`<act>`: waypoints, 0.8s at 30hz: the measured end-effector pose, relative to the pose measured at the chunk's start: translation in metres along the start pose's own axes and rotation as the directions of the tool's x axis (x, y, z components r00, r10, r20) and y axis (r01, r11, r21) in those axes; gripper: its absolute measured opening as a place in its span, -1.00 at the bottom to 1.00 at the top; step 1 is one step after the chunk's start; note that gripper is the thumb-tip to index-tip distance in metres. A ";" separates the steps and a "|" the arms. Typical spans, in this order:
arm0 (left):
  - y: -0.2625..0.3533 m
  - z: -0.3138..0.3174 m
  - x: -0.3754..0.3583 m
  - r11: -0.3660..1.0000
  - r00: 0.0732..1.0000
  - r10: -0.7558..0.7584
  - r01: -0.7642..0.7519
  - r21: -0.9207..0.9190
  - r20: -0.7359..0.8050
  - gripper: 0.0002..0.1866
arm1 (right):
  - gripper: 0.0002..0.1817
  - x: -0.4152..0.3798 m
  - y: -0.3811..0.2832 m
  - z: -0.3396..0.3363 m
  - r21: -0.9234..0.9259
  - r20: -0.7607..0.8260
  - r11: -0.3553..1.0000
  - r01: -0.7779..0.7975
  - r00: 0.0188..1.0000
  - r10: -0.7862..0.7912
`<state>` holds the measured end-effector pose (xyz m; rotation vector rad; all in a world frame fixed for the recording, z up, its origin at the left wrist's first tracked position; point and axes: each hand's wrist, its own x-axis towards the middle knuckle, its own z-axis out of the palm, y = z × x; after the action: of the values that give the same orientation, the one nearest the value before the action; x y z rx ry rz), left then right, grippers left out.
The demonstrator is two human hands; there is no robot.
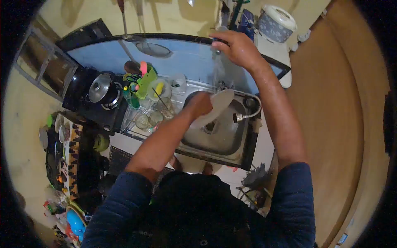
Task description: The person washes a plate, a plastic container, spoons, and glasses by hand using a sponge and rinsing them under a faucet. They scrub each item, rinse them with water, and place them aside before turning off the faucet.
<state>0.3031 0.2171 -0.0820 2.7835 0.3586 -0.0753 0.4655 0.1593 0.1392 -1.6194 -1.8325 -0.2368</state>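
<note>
My left hand point(200, 105) is closed on a white plate point(223, 101), which is tilted over the steel sink point(229, 138). Its fingers are partly hidden behind the wrist. My right hand point(235, 46) is raised at the wall above the sink, its fingers closed around a dark tap point(218, 41). A pale, blurred streak below the tap looks like running water. In the basin under the plate lie some small items that I cannot make out.
Glass mugs point(142, 121) and a green utensil holder point(146, 84) stand on the drainboard left of the sink. Further left, a lidded pot point(100, 88) sits on the stove. A white hose point(258, 108) curves over the sink's right edge. A rice cooker point(277, 24) stands back right.
</note>
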 end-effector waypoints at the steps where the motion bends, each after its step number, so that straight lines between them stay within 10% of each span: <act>1: -0.009 0.021 -0.009 0.996 0.999 0.028 -0.027 0.090 -0.018 -0.77 | -0.69 0.004 0.002 -0.001 -0.015 0.008 1.000 0.020 1.000 -0.020; 2: -0.016 0.039 -0.022 0.983 0.998 0.052 -0.046 0.177 -0.033 -0.74 | -0.71 0.009 0.004 -0.001 -0.028 0.021 0.999 0.042 0.999 -0.042; 4: -0.002 0.052 -0.066 0.850 0.848 -0.433 0.272 -0.452 -0.304 -0.64 | -0.73 0.014 0.002 0.001 -0.011 0.022 1.000 -0.018 1.000 0.018; 9: -0.002 0.098 -0.125 0.217 0.703 -0.702 0.363 -0.906 0.114 -0.61 | -0.76 0.020 -0.013 0.020 0.017 -0.084 0.969 -0.247 0.965 0.247; 12: 0.014 0.092 -0.146 0.481 0.709 -0.705 0.470 -0.740 -0.009 -0.61 | -0.74 0.013 -0.040 0.028 -0.260 -0.356 0.948 -0.183 0.931 0.082; 14: 0.031 0.051 -0.163 0.345 0.672 -0.738 0.461 -0.818 0.067 -0.60 | -0.69 -0.002 -0.069 0.050 -0.241 -0.444 0.965 -0.102 0.896 -0.015; 19: 0.027 0.039 -0.183 0.064 0.586 -0.748 0.531 -0.845 0.312 -0.58 | -0.68 -0.009 -0.071 0.185 -0.119 0.097 0.993 0.021 0.995 -0.009; 21: 0.020 0.061 -0.189 0.021 0.691 -0.701 0.268 -0.963 0.177 -0.57 | -0.68 -0.001 -0.046 0.250 -0.057 0.177 0.998 0.038 0.984 -0.028; 24: 0.012 0.049 -0.196 -0.059 0.757 -0.605 0.265 -0.962 0.246 -0.56 | -0.68 0.005 -0.006 0.341 0.091 0.402 0.989 -0.116 0.913 0.071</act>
<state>0.1158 0.1432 -0.1062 1.1319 0.9701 0.3043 0.3375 0.3479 -0.1142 -1.7640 -2.0127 0.2567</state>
